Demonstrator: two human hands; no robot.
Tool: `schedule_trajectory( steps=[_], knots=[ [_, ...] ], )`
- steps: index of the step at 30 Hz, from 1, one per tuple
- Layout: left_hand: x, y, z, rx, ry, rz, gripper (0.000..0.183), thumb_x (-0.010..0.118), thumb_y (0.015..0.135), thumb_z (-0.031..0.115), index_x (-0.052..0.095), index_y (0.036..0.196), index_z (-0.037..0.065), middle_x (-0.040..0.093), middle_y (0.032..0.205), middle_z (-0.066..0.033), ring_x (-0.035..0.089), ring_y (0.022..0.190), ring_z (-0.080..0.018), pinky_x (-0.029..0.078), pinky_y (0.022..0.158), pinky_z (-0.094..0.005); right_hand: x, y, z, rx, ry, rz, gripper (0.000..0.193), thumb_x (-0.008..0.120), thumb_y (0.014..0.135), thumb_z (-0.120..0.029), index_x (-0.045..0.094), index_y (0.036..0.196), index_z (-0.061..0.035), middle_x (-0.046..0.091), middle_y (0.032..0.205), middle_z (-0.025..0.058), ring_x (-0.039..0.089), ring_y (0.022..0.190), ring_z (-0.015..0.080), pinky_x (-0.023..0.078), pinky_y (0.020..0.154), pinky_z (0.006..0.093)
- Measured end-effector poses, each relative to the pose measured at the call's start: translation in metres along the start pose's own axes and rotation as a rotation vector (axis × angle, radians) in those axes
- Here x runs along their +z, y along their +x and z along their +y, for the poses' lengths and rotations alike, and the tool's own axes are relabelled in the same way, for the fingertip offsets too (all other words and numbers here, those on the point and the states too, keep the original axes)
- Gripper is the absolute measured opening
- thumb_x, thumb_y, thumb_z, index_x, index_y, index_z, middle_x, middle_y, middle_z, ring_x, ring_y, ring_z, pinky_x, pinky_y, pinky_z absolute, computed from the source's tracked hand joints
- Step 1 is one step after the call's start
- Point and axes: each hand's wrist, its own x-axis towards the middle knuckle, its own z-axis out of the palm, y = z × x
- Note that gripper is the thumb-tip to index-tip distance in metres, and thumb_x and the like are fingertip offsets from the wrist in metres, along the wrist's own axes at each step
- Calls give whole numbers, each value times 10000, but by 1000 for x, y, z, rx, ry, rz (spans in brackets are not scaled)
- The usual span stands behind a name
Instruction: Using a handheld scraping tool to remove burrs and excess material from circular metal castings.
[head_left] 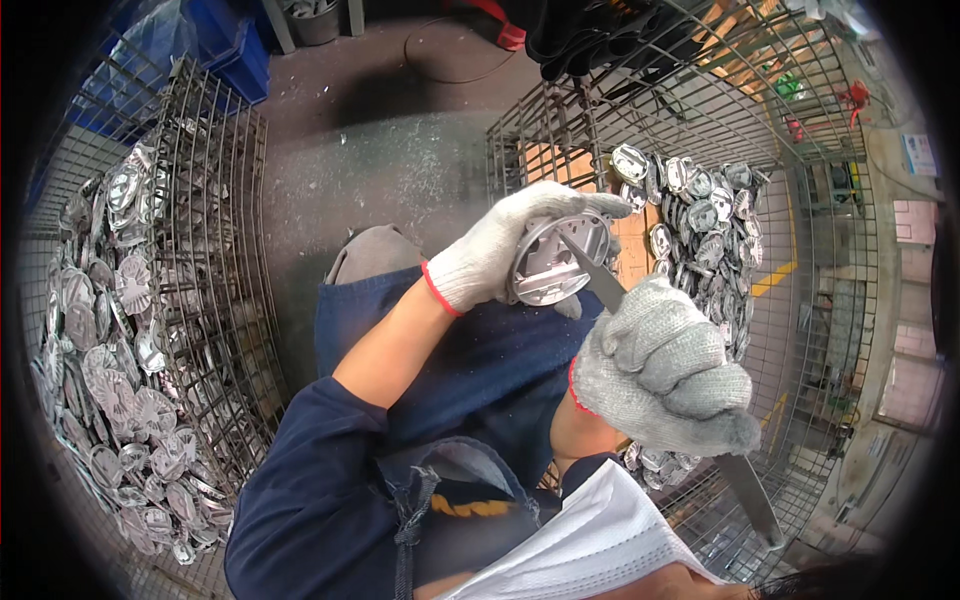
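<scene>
Holding a round metal casting [546,277] in the gloved left grip [510,238], a flat grey file [604,287] in the gloved right grip [665,370], between wire cages [225,200] of metal parts [130,285].

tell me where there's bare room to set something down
Most open: the speckled floor between left wire cage and right wire cage. A strip of tan board shows bare left of the right cage's parts pile. Crowded: the left cage's heap of metal parts, and between left hand and right hand, filled by a round part and flat tool.

Two hands [668,365], one file [750,500]
</scene>
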Motion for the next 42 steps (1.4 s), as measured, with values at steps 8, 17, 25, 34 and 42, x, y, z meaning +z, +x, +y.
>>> schedule_trajectory(
  steps=[8,17,25,34,42],
  knots=[
    [-8,7,-11,9,96,-4,441,517,1117,350,688,1420,80,704,1078,-74,677,845,-137,591,617,-288,-9,-4,22,-24,147,1,706,303,1137,-672,487,749,-112,496,649,64,484,532,225,459,531,377],
    [6,-3,-22,-93,147,-22,555,498,1100,383,621,1492,10,731,1039,-140,726,989,-190,637,702,-363,-14,27,6,109,287,230,651,278,1187,-581,381,698,-165,392,564,4,385,454,166,415,452,331],
    [0,8,-20,-106,219,63,602,513,1065,427,611,1514,39,697,1278,-162,732,1046,-284,685,708,-479,-8,2,2,127,55,299,653,259,1182,-584,414,709,-162,419,578,3,388,451,153,423,454,330],
    [-2,-1,0,-282,-305,-231,700,533,1035,453,481,1608,54,688,1316,-267,747,1103,-420,659,812,-677,-46,5,-46,90,-144,245,576,342,1185,-492,355,693,-191,348,559,-27,341,429,104,377,417,278],
    [-19,-11,-2,-160,-360,-122,679,560,1024,476,538,1532,27,702,1340,-249,747,1095,-421,637,874,-613,-238,-150,-83,985,-1059,528,337,622,1102,-378,648,1008,-55,539,746,5,471,644,127,408,595,330]
  ],
)
